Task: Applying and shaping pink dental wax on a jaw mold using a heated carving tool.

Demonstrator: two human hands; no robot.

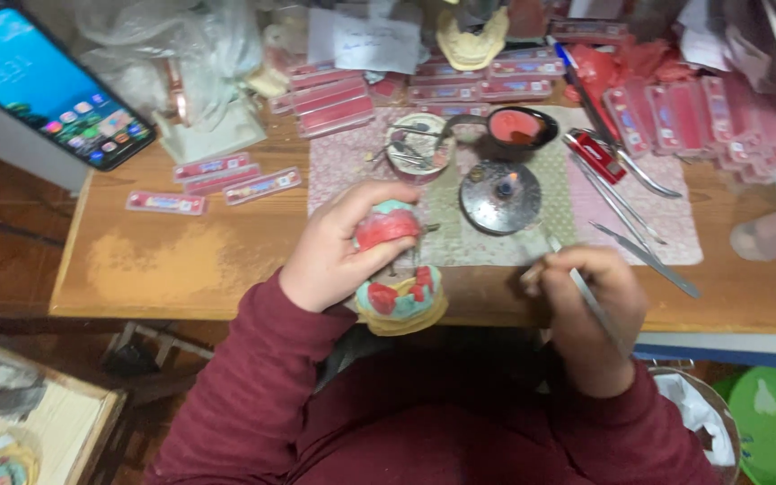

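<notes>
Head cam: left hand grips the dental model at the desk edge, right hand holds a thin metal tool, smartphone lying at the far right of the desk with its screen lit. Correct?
Not quite. The smartphone is at the far left, not the right, propped with its screen lit. The rest holds in the head view: the left hand grips the dental model at the desk edge, and the right hand holds a thin metal tool.

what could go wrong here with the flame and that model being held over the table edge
The small burner is lit close to the right hand and its thin metal tool; a sleeve or finger might get singed. The left hand grips the dental model at the wooden table edge, so a slip may drop it. Loose metal instruments nearby could be knocked off.
</notes>
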